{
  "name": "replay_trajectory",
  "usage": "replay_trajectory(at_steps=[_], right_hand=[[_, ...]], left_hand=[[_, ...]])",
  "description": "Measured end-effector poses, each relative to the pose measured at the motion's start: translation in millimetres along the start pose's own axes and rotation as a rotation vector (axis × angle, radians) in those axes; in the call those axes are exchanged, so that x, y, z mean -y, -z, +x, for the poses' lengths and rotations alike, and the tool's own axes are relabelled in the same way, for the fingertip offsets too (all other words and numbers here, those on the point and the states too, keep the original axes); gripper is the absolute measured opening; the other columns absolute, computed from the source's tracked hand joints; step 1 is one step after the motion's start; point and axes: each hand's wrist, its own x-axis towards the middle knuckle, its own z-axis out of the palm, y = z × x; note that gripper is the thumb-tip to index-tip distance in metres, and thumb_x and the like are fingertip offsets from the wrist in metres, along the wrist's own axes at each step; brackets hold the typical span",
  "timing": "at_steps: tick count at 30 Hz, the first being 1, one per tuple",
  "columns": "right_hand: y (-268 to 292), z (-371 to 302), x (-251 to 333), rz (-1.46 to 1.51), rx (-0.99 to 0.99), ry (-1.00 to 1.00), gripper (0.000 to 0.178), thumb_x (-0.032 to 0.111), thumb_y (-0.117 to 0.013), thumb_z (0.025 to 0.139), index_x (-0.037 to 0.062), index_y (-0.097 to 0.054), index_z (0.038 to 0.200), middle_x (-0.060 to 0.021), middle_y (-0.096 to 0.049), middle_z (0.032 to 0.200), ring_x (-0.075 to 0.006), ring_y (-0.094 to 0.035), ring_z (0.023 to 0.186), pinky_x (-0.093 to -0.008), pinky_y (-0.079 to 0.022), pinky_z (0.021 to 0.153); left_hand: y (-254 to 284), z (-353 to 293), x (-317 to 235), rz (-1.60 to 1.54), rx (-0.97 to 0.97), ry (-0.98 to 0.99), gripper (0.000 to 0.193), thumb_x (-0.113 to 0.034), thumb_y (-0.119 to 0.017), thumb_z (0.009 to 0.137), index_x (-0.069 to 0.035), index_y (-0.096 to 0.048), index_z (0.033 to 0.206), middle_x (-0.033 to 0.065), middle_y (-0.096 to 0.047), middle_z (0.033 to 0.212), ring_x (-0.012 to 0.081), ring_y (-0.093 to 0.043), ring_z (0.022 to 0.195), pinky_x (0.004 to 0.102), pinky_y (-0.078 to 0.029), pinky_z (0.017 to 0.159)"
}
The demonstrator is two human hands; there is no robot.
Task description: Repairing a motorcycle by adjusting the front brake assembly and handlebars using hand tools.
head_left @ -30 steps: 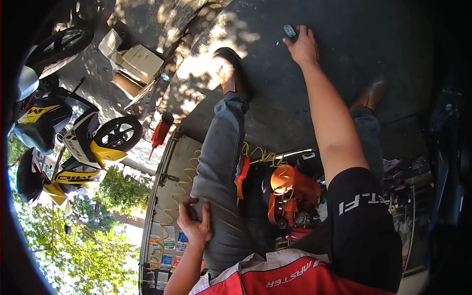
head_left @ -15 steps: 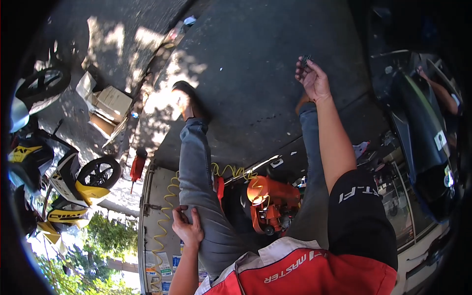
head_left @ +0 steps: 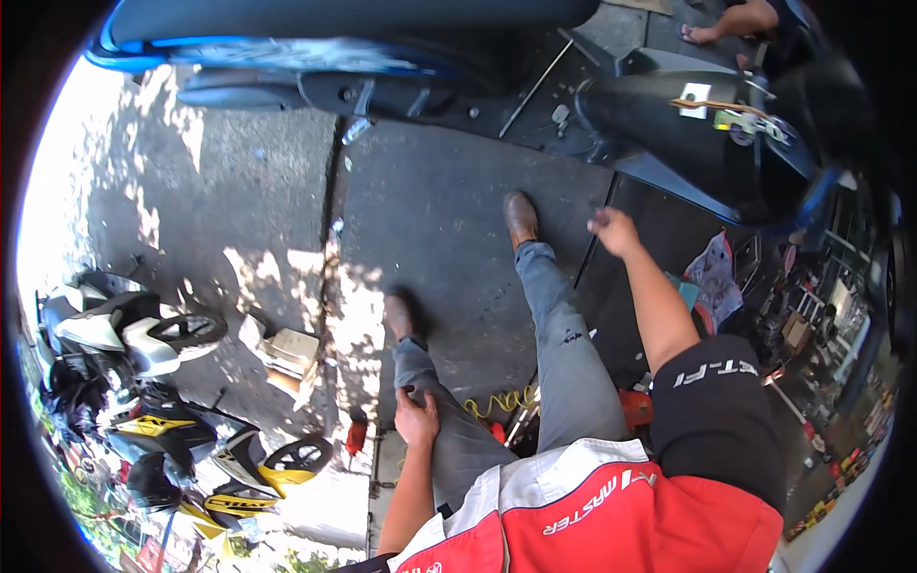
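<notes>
My right hand (head_left: 619, 235) reaches out ahead, its fingers closed on a small dark part (head_left: 599, 218). The part is too small and blurred to name. It hangs over the dark floor (head_left: 449, 191), short of a blue and black scooter (head_left: 382, 91) that stands across the far side. My left hand (head_left: 416, 420) rests on my left thigh with the thumb apart from the fingers and nothing seen in it. The grey trousers (head_left: 568, 372) on my legs are stretched ahead in a stride.
A yellow and black motorcycle (head_left: 234, 458) and a white scooter (head_left: 143, 334) stand at the left. Near them lie a cardboard box (head_left: 287, 355) and a red tool (head_left: 355, 437). A yellow coiled hose (head_left: 501, 405) runs behind my legs. Cluttered shelves line the right. Another person's foot (head_left: 702, 34) shows far right.
I have turned and stepped forward, so the blue and black scooter now spans the far side. The orange machine between my legs has mostly passed from sight. My right hand still holds the dark part.
</notes>
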Motion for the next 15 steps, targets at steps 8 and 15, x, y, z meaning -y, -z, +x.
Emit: replay_trajectory(at_steps=[8, 15], right_hand=[[-75.2, -372.1, -135.1, 0.422, -0.022, -0.41, 0.046, 0.035, -0.081, 0.082, 0.0023, -0.072, 0.114, -0.0171, -0.075, 0.106, -0.0315, -0.072, 0.101, -0.0399, -0.056, 0.091], [-179.6, -537.5, -184.4, 0.629, -0.137, -0.514, 0.035, 0.032, -0.075, 0.085, 0.0028, -0.074, 0.105, -0.0204, -0.074, 0.1, -0.0353, -0.072, 0.095, -0.0444, -0.055, 0.083]], left_hand=[[106.2, 13.5, -17.4, 0.011, 0.084, -0.681, 0.051, -0.03, -0.076, 0.086, -0.009, -0.053, 0.127, 0.0151, -0.068, 0.105, 0.0375, -0.067, 0.096, 0.0462, -0.052, 0.082], [247.5, 48.6, -35.6, 0.751, 0.049, -0.644, 0.062, -0.048, -0.076, 0.083, -0.004, -0.06, 0.124, 0.0217, -0.071, 0.115, 0.0392, -0.067, 0.11, 0.0471, -0.053, 0.094]])
